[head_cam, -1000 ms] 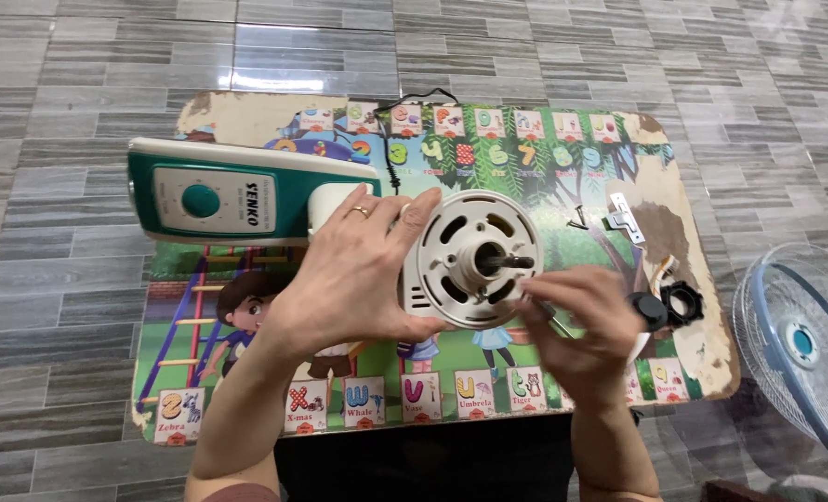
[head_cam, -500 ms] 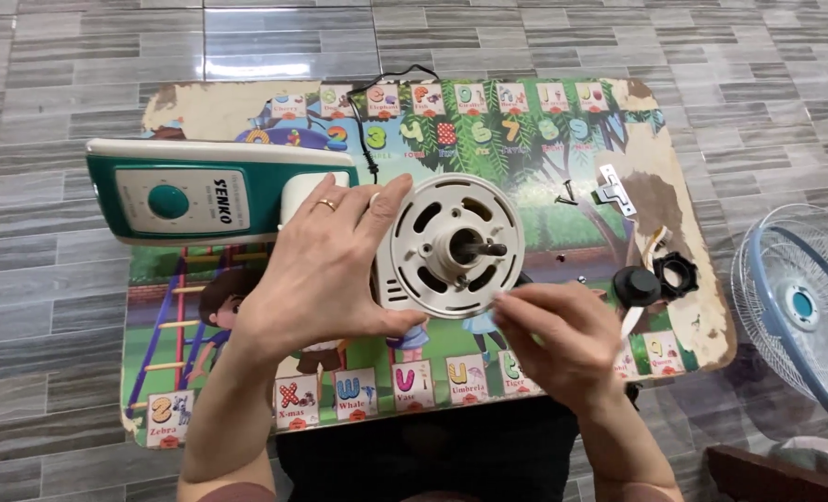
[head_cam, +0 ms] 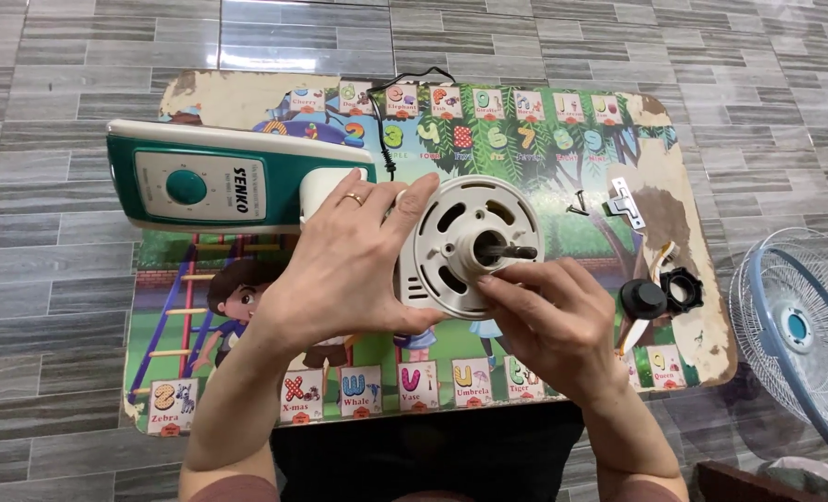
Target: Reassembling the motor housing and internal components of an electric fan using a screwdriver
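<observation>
Left hand (head_cam: 353, 265) clamped around fan motor housing (head_cam: 465, 246) mid-tabletop (head_cam: 525, 121), right hand (head_cam: 549, 321) at housing's 5 o'clock, fingertips pinched on its rim beside the shaft (head_cam: 511, 251), which points toward 3 o'clock; right hand nearer shaft.

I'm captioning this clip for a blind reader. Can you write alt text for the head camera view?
Seen from above, a person's left hand steadies a cream round fan motor housing lying on a colourful children's table, while the right hand touches its front near the metal shaft. The fan's green-and-white base lies left; two black knobs and a fan grille sit right.
</observation>
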